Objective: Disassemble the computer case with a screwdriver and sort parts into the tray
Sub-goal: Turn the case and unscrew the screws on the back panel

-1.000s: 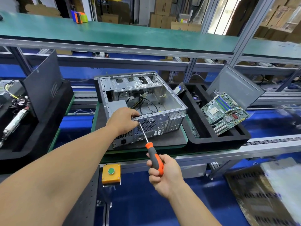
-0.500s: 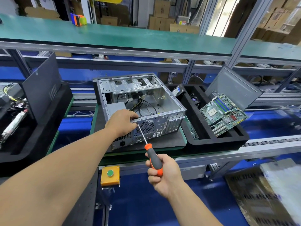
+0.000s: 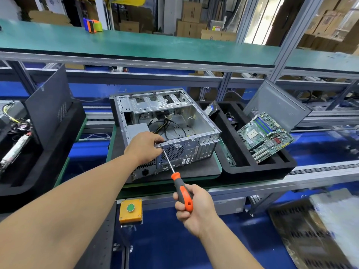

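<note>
No lettering, brand or number is legible in this view. Marks present but unreadable:

(a) a small yellow sticker (image 3: 216,28) with a red patch, possibly a warning sign, on the grey box (image 3: 216,26) above the cardboard cartons behind the upper green shelf;
(b) faint dark print on the tall cardboard carton (image 3: 191,11) to its left;
(c) a blue-and-white label on the drive (image 3: 211,109) standing on edge at the far left end of the black foam tray (image 3: 252,168);
(d) fine white printing on the green motherboard (image 3: 265,135) leaning in that tray, too small to make out;
(e) small markings beside the ports on the rear panel of the computer case (image 3: 202,131), blurred.
</note>
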